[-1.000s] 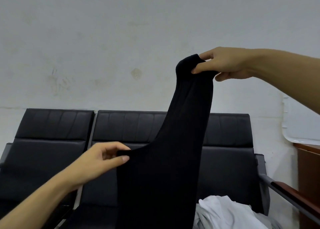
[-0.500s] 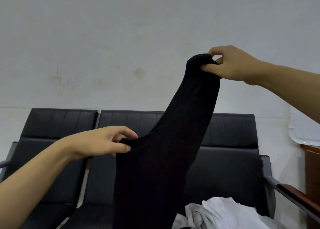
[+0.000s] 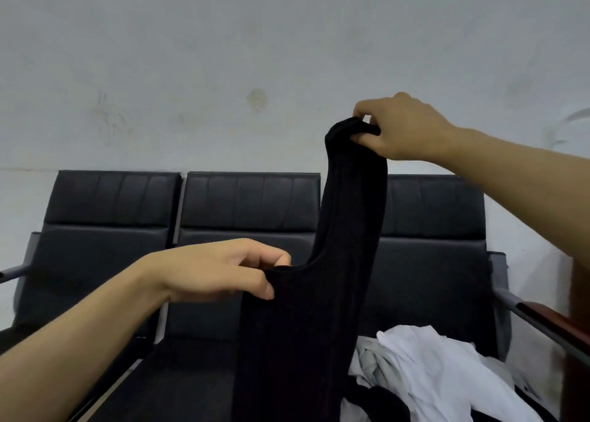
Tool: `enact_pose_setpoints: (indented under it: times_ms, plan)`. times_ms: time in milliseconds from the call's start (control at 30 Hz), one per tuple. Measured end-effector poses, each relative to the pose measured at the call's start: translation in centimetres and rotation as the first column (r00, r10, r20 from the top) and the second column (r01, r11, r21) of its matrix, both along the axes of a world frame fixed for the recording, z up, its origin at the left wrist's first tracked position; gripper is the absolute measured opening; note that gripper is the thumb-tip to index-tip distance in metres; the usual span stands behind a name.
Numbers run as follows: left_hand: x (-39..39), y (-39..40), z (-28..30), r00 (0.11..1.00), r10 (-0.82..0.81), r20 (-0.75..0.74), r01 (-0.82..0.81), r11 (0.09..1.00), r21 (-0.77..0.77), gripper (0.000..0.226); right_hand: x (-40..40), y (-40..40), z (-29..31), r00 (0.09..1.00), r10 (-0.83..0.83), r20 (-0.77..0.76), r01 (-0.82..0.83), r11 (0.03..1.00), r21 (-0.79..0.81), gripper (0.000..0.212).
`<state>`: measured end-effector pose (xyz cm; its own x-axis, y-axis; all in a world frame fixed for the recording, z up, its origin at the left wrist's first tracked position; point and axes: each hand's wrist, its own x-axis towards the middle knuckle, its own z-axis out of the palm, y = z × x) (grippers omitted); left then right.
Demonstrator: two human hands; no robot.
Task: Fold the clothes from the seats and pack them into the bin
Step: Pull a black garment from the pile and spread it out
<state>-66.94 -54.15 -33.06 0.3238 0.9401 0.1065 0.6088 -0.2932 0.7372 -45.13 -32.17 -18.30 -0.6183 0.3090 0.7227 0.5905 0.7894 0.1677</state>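
1. The right hand [image 3: 405, 128] is raised in front of the wall [image 3: 223, 70]; its thumb and curled fingers pinch the top end of a black ribbed garment [image 3: 306, 319], which bunches over the fingers.
2. From that grip the garment hangs down as a narrow strip, then widens into a broad body that drops out of view at the bottom edge.
3. The left hand [image 3: 220, 271] is lower and further left. Its thumb and fingers are curled round the garment's upper edge, where a curved neckline or armhole sweeps up toward the strip.
4. So both hands have closed grips on the same piece of clothing, holding it in the air in front of the seats and not resting on them.
5. Behind it stands a row of black padded seats [image 3: 249, 204] against the wall, with grey metal armrests at the ends; the right armrest [image 3: 542, 319] has a reddish wooden top.
6. On the right-hand seat lies a crumpled heap of white clothing [image 3: 437, 367], with some dark cloth [image 3: 376, 402] beside it, partly behind the held garment.
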Motion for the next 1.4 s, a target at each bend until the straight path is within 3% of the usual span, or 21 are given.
enact_pose_setpoints:
  times_ms: [100, 233, 367, 500, 567, 633, 733, 900, 1133, 1233, 1400]
  plan:
    - [0.8, 0.4, -0.7, 0.997, -0.028, 0.078, 0.030, 0.999, -0.020, 0.021, -1.7, 1.2, -2.7, 0.998, -0.051, 0.046, 0.052, 0.998, -0.020, 0.028]
    - [1.2, 0.5, -0.5, 0.987, -0.053, 0.151, 0.052, 0.999, 0.010, 0.024, -3.2, 1.9, -8.8, 0.964, -0.121, 0.236, 0.138, 0.989, -0.060, 0.027]
    - [0.8, 0.6, -0.7, 0.962, -0.059, 0.268, 0.054, 0.998, 0.026, 0.020, -2.3, 1.2, -15.1, 0.920, -0.098, 0.379, 0.196, 0.953, -0.229, 0.021]
    - [0.1, 1.0, -1.2, 0.965, -0.047, 0.258, 0.036, 0.998, 0.047, 0.027, 1.0, 0.1, -19.8, 0.900, 0.003, 0.436, 0.228, 0.849, -0.477, 0.015]
    - [0.1, 1.2, -1.1, 0.974, -0.034, 0.222, 0.023, 0.999, 0.049, 0.028, 2.8, -0.6, -21.1, 0.933, 0.139, 0.332, 0.135, 0.720, -0.681, 0.018]
    - [0.2, 1.5, -0.8, 0.984, -0.025, 0.176, 0.013, 0.998, 0.065, 0.028, 4.3, -1.6, -21.9, 0.944, 0.262, 0.202, 0.047, 0.500, -0.865, 0.021]
    - [0.5, 1.8, -0.1, 0.994, -0.031, 0.109, 0.021, 0.995, 0.097, 0.029, 5.3, -2.9, -22.3, 0.932, 0.362, 0.014, -0.070, 0.217, -0.974, 0.033]
    - [1.0, 1.6, 1.4, 0.995, 0.017, -0.102, -0.003, 0.991, 0.133, 0.028, 4.4, -4.3, -22.5, 0.871, 0.317, -0.375, -0.342, -0.156, -0.927, 0.034]
    - [1.0, 0.5, 2.6, 0.969, 0.033, -0.243, -0.005, 0.993, 0.119, 0.025, 3.2, -3.9, -23.0, 0.783, 0.223, -0.581, -0.473, -0.393, -0.788, 0.053]
    - [0.7, 0.2, 2.7, 0.955, 0.048, -0.293, -0.007, 0.990, 0.138, 0.024, 2.9, -3.2, -23.2, 0.785, 0.194, -0.588, -0.485, -0.398, -0.779, 0.058]
    - [-0.2, 0.0, 2.8, 0.936, 0.082, -0.342, -0.032, 0.988, 0.149, 0.025, 2.9, -3.3, -22.0, 0.729, 0.157, -0.666, -0.641, -0.184, -0.746, 0.061]
